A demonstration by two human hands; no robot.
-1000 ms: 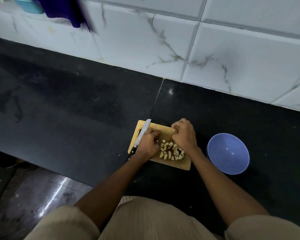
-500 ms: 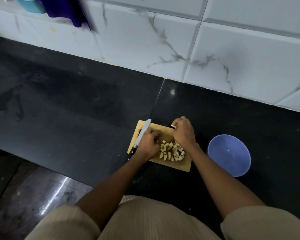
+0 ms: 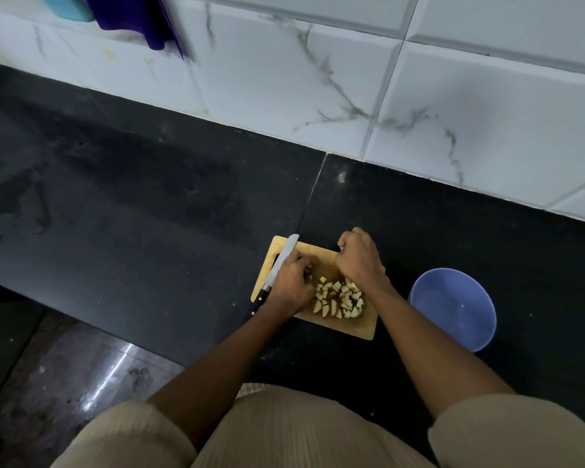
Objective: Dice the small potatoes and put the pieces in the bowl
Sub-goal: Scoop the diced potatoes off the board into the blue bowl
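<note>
Your left hand [image 3: 293, 285] curls over the black-handled steel knife [image 3: 277, 268] on the small bamboo cutting board [image 3: 362, 327]. Your right hand [image 3: 360, 258] is fisted; what its grip holds, I cannot tell. Pale diced potato pieces [image 3: 338, 298] heap between them; the round blue bowl [image 3: 453, 309] sits just beside on the black bench [image 3: 149, 214].

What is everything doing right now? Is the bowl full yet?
Bowl: upright on the counter, nothing in it.
Potato pieces: diced, piled on the board.
Cutting board: flat on the counter.
Knife: lying along the board's left edge.
Left hand: curled beside the knife; grip unclear.
Right hand: curled over the board; contents hidden.
</note>
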